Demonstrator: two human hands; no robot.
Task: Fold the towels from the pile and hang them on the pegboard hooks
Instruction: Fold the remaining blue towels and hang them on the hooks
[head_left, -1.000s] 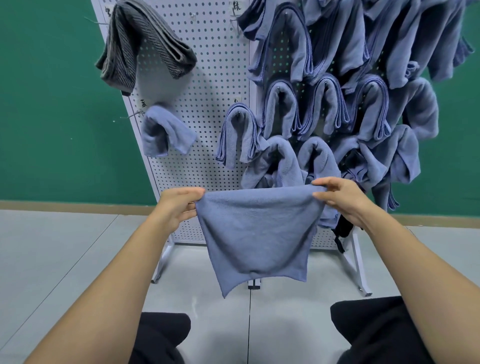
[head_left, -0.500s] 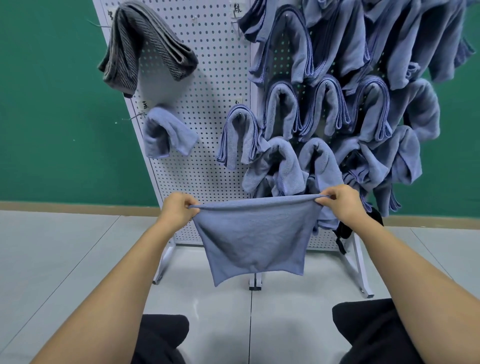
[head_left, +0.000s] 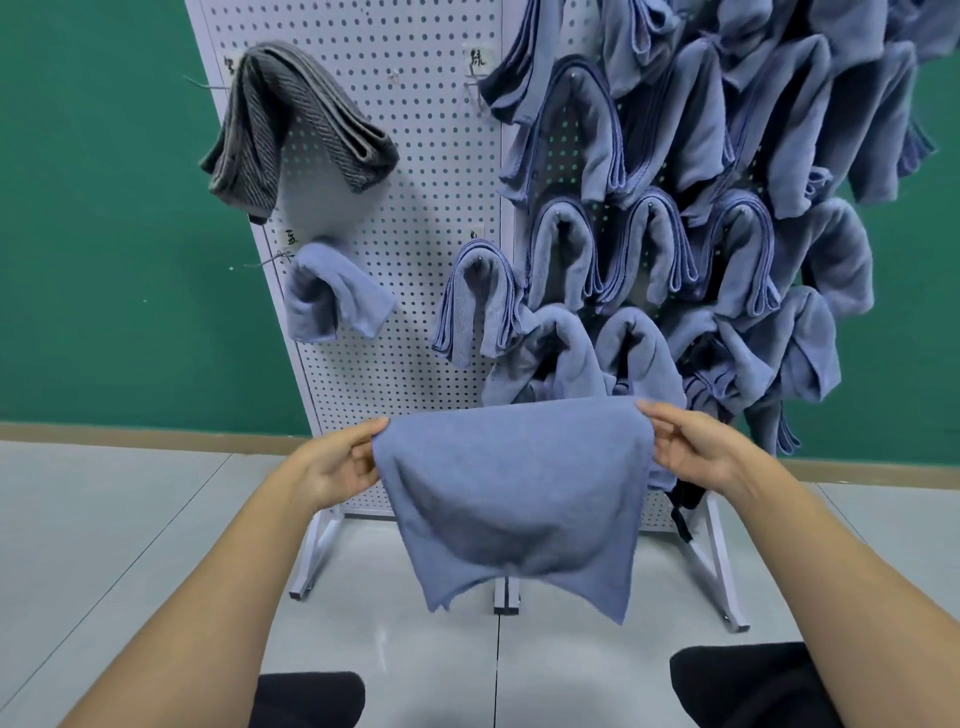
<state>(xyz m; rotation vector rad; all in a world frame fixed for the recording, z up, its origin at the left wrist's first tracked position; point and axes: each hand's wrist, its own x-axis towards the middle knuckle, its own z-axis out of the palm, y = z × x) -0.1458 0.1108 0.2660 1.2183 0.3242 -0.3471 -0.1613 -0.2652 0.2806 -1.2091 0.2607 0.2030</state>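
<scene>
Holding a blue microfibre towel (head_left: 514, 499) spread in mid-air, low before the white perforated pegboard (head_left: 431, 130) on its stand. Pinched at the top left corner by the left grip (head_left: 337, 467) and at the top right by the right grip (head_left: 696, 452), both clamped on cloth between thumb and fingers. Slack below, with two loose corners dangling above the pale grey floor (head_left: 104, 545). Probably mid-fold. Could slip from so light a pinch and drop to the floor. Could fold askew if brought together unevenly, given the sagging middle. Could also snag or knock down the crowded blue folded towels (head_left: 649, 260) draped on hooks just behind, especially the lowest ones. Better aimed at the barer left side, near the folded grey striped towel (head_left: 291, 119).
</scene>
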